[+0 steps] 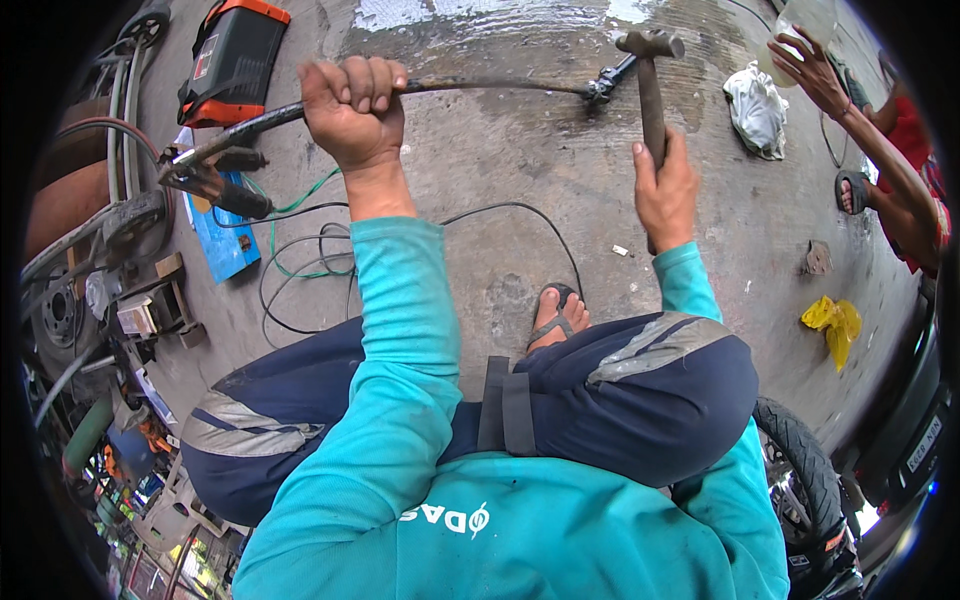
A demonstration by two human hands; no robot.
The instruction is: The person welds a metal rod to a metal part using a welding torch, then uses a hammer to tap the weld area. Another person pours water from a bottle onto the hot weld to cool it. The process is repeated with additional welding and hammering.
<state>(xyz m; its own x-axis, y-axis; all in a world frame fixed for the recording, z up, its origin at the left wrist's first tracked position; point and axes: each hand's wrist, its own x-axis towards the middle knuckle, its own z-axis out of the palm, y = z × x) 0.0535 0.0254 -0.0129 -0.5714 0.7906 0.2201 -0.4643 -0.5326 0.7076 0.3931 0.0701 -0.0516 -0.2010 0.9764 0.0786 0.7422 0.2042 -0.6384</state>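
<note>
My left hand (355, 112) is closed round a long, dark, bent metal rod (480, 84). At the rod's left end is a rusty bracket (186, 176) with black cylindrical parts (243, 198). Its right end carries a dark fitting (601, 87) with a short shiny shaft. My right hand (664, 192) grips a hammer (650, 100) by its handle; the hammer's head is just right of that fitting, and I cannot tell whether they touch.
Behind the rod's left half sit an orange-black machine (228, 62), a blue board (225, 245) and cables (525, 206). A co-worker's hand (812, 70) holds a translucent object at upper right, near a white bag (755, 110). A yellow bag (832, 325) and a tyre (800, 470) lie rightward.
</note>
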